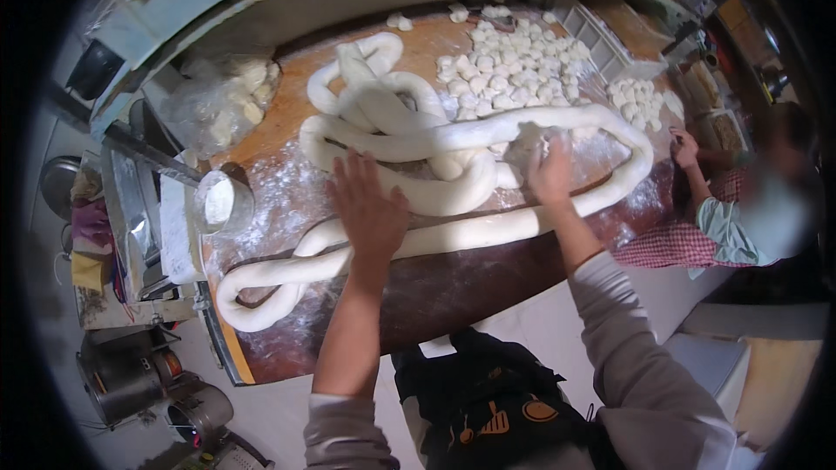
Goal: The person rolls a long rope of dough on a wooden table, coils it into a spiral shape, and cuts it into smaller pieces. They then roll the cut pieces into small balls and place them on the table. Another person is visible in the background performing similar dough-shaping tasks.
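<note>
A long, thick rope of white dough (483,232) lies looped over a floured wooden worktop (274,365). My left hand (371,209), its fingers spread and palm down, is over the dough loops left of the middle; whether it presses on them cannot be told. Inside the large right-hand loop is my right hand (552,170), near its upper strand, with the fingers partly hidden and nothing seen held. Beyond the rope, many small dough pieces (503,72) are heaped at the back of the worktop.
A metal container of flour (222,202) stands at the left edge, below a clear plastic bag (222,104) of dough pieces. A plastic crate (601,39) is at the back right. At the right end a co-worker (738,215) has a hand by the worktop. Metal pots (124,375) stand lower left.
</note>
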Demonstrator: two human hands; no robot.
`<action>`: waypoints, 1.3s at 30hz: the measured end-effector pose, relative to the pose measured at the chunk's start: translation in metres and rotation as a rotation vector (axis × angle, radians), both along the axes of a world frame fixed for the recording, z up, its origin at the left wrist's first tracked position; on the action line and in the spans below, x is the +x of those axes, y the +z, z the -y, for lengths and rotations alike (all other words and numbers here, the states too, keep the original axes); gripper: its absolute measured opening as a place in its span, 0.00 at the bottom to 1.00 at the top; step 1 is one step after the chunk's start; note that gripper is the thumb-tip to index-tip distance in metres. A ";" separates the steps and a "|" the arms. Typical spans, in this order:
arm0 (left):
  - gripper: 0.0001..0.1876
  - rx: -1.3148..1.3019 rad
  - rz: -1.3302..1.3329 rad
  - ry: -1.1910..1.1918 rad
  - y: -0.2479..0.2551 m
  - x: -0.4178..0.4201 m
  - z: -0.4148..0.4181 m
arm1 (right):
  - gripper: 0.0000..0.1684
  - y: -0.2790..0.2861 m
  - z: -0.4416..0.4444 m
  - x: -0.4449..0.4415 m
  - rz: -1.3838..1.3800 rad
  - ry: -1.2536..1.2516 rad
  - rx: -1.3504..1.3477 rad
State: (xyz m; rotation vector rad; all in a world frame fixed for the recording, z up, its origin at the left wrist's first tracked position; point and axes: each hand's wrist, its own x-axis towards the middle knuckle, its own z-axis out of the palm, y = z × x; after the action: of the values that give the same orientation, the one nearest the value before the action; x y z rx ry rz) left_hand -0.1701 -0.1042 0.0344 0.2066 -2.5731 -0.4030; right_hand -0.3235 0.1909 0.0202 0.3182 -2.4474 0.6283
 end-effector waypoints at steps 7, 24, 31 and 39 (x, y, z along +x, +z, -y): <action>0.37 -0.046 0.425 -0.188 -0.025 0.125 -0.064 | 0.43 -0.034 -0.074 0.168 0.310 0.534 0.331; 0.35 -0.072 0.852 -0.407 -0.010 0.003 -0.150 | 0.27 -0.030 -0.077 0.224 0.702 -0.016 -1.263; 0.26 1.158 1.643 -0.990 0.123 0.002 -0.104 | 0.43 -0.049 -0.078 0.106 0.328 0.234 -2.698; 0.18 1.410 1.610 -0.833 0.192 0.077 0.005 | 0.12 0.260 -0.251 -0.085 -0.076 0.497 -2.118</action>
State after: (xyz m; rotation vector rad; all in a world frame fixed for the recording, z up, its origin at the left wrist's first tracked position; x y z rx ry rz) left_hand -0.0933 -0.1091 0.2267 -0.2266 -2.7312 -3.4554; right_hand -0.4088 0.4415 0.2800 -0.0118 -0.5246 2.6475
